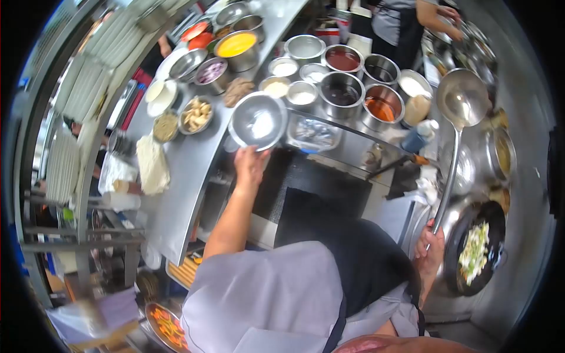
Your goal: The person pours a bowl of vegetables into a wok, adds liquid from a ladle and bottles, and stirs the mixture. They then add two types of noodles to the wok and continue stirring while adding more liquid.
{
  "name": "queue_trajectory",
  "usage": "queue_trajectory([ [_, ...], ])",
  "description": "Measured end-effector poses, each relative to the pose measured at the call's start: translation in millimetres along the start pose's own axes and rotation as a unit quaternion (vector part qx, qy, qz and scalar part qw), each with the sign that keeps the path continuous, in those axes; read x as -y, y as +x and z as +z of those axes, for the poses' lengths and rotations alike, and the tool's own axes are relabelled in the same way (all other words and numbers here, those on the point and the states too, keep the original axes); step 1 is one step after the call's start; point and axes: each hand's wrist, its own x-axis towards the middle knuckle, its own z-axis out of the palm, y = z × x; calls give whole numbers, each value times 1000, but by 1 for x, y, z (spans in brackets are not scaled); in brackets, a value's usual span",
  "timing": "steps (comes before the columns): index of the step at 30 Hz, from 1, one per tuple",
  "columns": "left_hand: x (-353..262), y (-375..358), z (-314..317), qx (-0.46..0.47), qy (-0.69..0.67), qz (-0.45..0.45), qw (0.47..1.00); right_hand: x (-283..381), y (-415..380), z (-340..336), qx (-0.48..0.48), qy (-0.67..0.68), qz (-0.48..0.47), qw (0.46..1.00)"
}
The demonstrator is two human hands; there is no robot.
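Note:
My left hand (250, 166) grips the near rim of a shiny metal mixing bowl (259, 122). The bowl looks bare inside and is held out over the corner between the steel counter and the row of pots. In my right hand (428, 242) is the handle of a long metal ladle (456, 147), its large round cup raised at the far end. Beside that hand, a black wok (452, 259) on the stove holds chopped green and white vegetables (474, 253).
Several metal pots of sauce, including a red-orange one (381, 110), stand ahead. On the left, a steel counter (182, 194) carries a folded white cloth (153, 165) and a bowl of pale chunks (196, 115). Stacked plates (62, 170) fill a shelf. Another person (406, 23) works at the back.

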Motion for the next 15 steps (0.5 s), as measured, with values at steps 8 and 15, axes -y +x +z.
queue_trajectory([
  [8,-58,43,-273,-209,21,137,968,2,77,41,-24,-161,81,983],
  [15,-92,32,-209,-368,-35,71,926,-2,129,70,-71,-323,103,938],
])
